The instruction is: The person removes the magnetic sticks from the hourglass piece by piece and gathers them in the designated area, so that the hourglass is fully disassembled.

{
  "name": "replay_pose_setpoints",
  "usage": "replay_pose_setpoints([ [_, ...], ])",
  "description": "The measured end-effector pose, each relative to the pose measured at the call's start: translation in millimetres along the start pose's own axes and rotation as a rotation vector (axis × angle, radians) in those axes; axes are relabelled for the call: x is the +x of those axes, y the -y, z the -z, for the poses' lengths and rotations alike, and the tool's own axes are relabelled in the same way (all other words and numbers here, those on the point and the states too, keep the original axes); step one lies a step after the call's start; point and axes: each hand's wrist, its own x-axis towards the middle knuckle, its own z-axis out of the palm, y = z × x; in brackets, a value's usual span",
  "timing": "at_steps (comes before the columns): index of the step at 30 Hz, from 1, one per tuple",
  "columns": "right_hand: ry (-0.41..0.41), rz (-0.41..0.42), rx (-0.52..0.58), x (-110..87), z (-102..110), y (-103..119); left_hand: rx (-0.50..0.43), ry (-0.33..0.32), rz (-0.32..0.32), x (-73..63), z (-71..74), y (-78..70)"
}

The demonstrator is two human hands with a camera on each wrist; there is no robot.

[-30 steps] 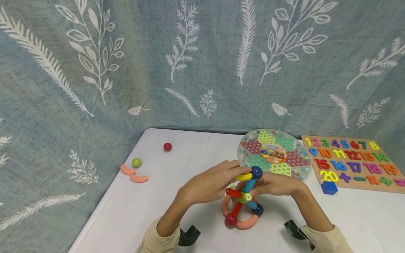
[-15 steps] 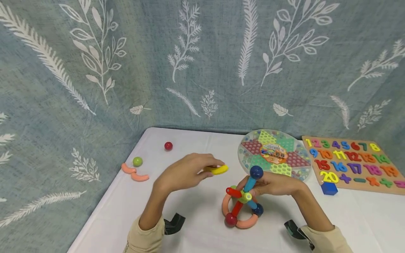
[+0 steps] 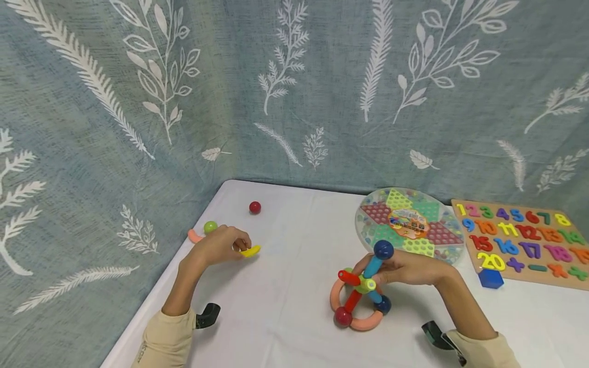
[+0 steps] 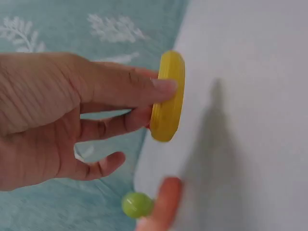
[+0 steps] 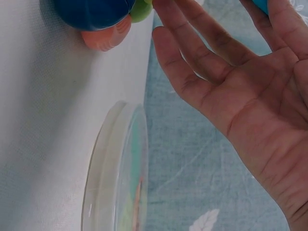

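My left hand (image 3: pixel 216 246) pinches a yellow curved stick (image 4: pixel 168 110) between thumb and fingers, held above the left part of the white table. On the right, my right hand (image 3: pixel 411 268) grips the magnetic ball-and-stick structure at its upper blue rod (image 3: pixel 373 266). That structure has a ring of salmon curved sticks (image 3: pixel 368 323) at its base, with red and navy balls on it. Red and blue rods meet at a yellow-green ball (image 3: pixel 365 284). A navy ball (image 3: pixel 383 250) tops the blue rod, while the red rod (image 3: pixel 348 277) points up with a bare end.
Near the table's left edge lie a green ball (image 3: pixel 210 227) and a salmon curved stick (image 3: pixel 194 235), partly behind the left hand. A red ball (image 3: pixel 255 207) sits farther back. Behind the structure are a round Chinese checkers board (image 3: pixel 382 217), a number puzzle (image 3: pixel 538 268) and a blue cube (image 3: pixel 491 278).
My left hand has taken the yellow curved stick away from the top navy ball and carried it far left, toward the green ball. The right hand keeps its hold on the structure.
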Motion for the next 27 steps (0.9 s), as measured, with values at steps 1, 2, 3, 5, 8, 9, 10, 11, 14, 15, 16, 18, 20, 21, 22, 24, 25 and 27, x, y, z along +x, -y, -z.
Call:
replay_pose_setpoints([
  [1, -0.001, 0.0, -0.005, -0.4, 0, 0, 0.008, -0.003, 0.024, 0.3, -3.2, 4.3],
  [2, -0.001, 0.002, -0.006, -0.6, 0, 0, 0.021, -0.007, 0.045, 0.5, -6.3, 8.5],
  [3, -0.001, 0.005, -0.006, -0.6, -1, 0, 0.034, -0.013, 0.062, 0.4, -9.2, 12.2],
  [5, 0.001, 0.01, -0.004, -0.4, -1, -1, 0.059, -0.03, 0.086, -0.1, -14.0, 18.2],
  [8, 0.005, 0.024, -0.004, -0.2, -1, -1, 0.079, -0.062, 0.095, -0.6, -18.9, 23.9],
  [9, 0.008, 0.029, -0.004, -0.2, 0, -1, 0.083, -0.07, 0.093, -0.8, -19.7, 24.8],
  [10, 0.011, 0.036, -0.004, -0.2, 0, -2, 0.086, -0.076, 0.096, -0.9, -20.1, 25.3],
  [11, 0.014, 0.041, 0.002, -0.1, 1, -2, 0.092, -0.079, 0.103, -0.9, -20.4, 25.5],
  [14, 0.011, 0.027, 0.016, -0.5, 2, -2, 0.123, -0.077, 0.122, 0.2, -20.3, 24.6],
  [15, 0.005, 0.012, 0.022, -0.9, 2, -2, 0.139, -0.075, 0.131, 1.3, -20.5, 23.4],
  [16, -0.001, 0.001, 0.023, -1.5, 2, -2, 0.15, -0.076, 0.135, 2.3, -20.5, 21.1],
  [18, -0.01, -0.02, 0.017, -2.4, 3, -3, 0.163, -0.075, 0.136, 6.3, -20.2, 14.2],
  [20, -0.017, -0.038, -0.009, -3.1, 5, -5, 0.14, -0.067, 0.105, 12.3, -19.5, 3.2],
  [21, -0.017, -0.04, -0.028, -3.3, 6, -6, 0.115, -0.058, 0.069, 15.5, -18.8, -4.0],
  [22, -0.014, -0.047, -0.045, -3.4, 7, -6, 0.084, -0.047, 0.021, 18.7, -18.2, -12.1],
  [24, -0.014, -0.078, -0.092, -3.6, 7, -5, 0.015, -0.001, -0.088, 26.0, -16.6, -31.4],
  [25, -0.018, -0.102, -0.125, -4.4, 6, -3, -0.022, 0.029, -0.143, 29.6, -16.6, -41.8],
  [27, -0.034, -0.144, -0.187, -6.4, 4, -1, -0.082, 0.086, -0.234, 36.8, -17.2, -65.5],
])
